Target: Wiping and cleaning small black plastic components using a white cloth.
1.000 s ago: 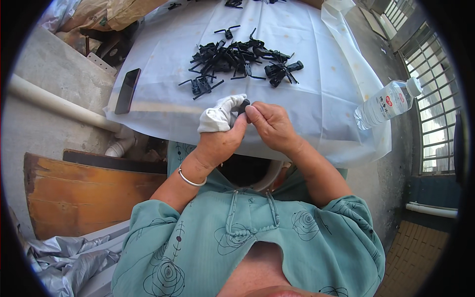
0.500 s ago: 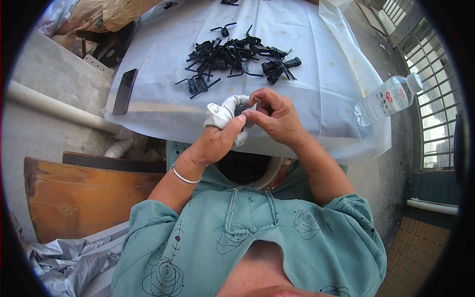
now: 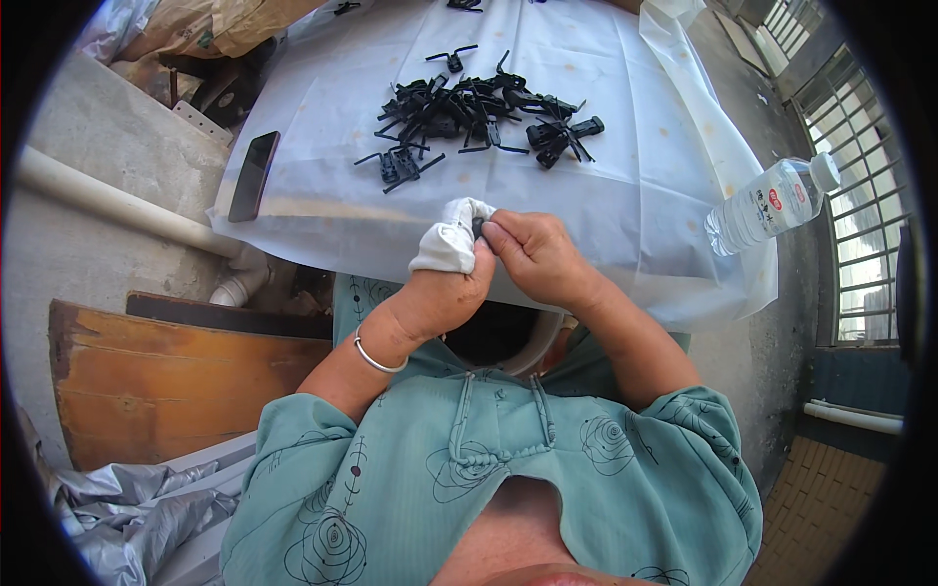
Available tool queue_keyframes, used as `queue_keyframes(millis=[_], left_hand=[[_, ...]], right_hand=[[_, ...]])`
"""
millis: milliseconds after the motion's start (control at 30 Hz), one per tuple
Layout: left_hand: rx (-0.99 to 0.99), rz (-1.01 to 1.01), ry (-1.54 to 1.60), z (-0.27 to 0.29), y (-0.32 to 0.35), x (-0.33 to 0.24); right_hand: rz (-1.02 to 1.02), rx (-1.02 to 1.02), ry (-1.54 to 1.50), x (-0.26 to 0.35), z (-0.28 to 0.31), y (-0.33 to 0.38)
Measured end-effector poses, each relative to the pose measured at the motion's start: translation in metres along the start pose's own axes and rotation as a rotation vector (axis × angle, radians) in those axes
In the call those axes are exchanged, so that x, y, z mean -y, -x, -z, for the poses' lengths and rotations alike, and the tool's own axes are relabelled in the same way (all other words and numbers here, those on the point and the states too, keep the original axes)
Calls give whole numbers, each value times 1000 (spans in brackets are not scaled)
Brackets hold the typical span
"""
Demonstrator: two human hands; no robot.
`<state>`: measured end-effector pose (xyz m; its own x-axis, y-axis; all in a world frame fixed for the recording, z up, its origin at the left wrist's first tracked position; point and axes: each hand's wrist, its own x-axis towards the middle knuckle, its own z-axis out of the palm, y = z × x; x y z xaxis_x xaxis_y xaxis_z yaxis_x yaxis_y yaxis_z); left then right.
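Note:
A white cloth (image 3: 447, 248) wraps the fingers of my left hand (image 3: 445, 295), which is closed around a small black part (image 3: 478, 227); only a bit of that part shows. My right hand (image 3: 535, 252) meets it at the near edge of the table, thumb and fingers pressed together on the black part. What the right fingertips pinch is mostly hidden. Beyond both hands lies a heap of black plastic pieces with thin prongs (image 3: 459, 109). One such piece (image 3: 399, 164) lies nearer, and a few more (image 3: 564, 139) sit at the heap's right.
A white plastic sheet (image 3: 664, 195) covers the table. A dark phone (image 3: 255, 177) lies at its left edge, a clear water bottle (image 3: 767, 205) at its right. Below the table edge, between my knees, stands a pale bucket (image 3: 535, 344) with dark contents. An orange-brown board (image 3: 186, 381) is at left.
My right hand has turned and closed in tighter against the left, hiding its fingertips. The left hand has tilted a little and come slightly nearer. The whole view has shifted slightly.

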<state>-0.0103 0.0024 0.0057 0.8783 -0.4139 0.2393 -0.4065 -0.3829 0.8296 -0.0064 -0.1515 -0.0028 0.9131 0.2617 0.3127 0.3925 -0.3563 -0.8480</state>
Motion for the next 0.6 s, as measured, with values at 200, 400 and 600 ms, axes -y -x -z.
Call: queue_keyframes(millis=[200, 400, 600], left_hand=[[223, 27, -231, 48, 1, -2], [-151, -162, -702, 91, -52, 62], [36, -305, -899, 97, -66, 63]], right_hand=[[-137, 519, -146, -4, 43, -4], [-211, 232, -59, -5, 30, -8], [-161, 145, -4, -6, 25, -7]])
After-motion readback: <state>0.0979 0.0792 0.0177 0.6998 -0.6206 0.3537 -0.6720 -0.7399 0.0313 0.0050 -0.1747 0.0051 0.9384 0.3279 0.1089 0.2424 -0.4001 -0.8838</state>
